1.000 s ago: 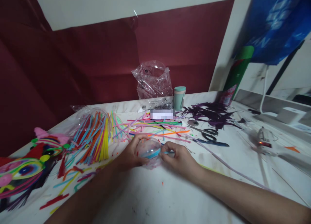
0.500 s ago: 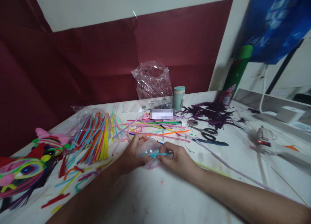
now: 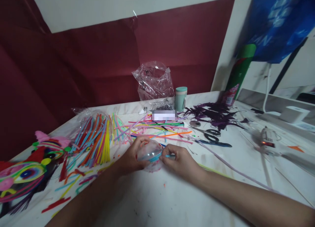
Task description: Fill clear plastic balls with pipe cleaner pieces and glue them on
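Note:
In the middle of the table my left hand is wrapped around the left side of a clear, rounded plastic piece, fingers over its top and thumb at its front. My right hand pinches a light blue pipe cleaner at the right side of that piece. A stretch of the blue pipe cleaner lies against the plastic. Behind both hands are loose pipe cleaners in pink, orange, green and yellow. Black-handled scissors rest to the right of them.
Bundled pipe cleaners and colourful masks lie on the left. Purple shreds, a mint cup and a clear plastic bag are at the back. A glue gun sits on the right, near a green spray can.
The blue pipe cleaner lies a little closer along the plastic piece, and my right fingers have shifted slightly on it. My left hand keeps its hold.

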Motion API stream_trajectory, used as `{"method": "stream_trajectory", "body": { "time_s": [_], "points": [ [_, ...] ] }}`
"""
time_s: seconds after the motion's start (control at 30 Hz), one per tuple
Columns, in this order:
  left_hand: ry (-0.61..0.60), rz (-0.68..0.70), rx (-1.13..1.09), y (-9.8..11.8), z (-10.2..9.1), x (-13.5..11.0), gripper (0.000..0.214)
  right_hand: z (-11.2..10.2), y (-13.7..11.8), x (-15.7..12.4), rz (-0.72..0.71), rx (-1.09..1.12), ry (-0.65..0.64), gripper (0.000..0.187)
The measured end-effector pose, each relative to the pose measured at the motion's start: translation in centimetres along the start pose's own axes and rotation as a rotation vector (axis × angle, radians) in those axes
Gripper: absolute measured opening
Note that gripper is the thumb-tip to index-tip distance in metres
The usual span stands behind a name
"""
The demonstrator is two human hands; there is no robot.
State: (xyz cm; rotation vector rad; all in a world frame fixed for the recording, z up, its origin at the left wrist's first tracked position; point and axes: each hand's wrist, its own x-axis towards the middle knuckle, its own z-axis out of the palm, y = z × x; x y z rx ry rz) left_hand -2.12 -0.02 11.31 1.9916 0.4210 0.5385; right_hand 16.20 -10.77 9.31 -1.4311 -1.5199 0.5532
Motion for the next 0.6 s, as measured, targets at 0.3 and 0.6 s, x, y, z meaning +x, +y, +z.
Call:
{"method": "stream_trajectory", "body": {
  "time_s": [0.3,0.6],
  "points": [
    [0.078,-0.070,0.146,1.6,0.8,-0.1,0.054,0.3,-0.5,-0.5,-0.035,-0.063,0.017,0.007],
    [0.062,-0.019,-0.060,0.2,0.5,0.0,0.063,-0.1,-0.2,-0.2,-0.018,-0.037,0.025,0.008]
  ]
}}
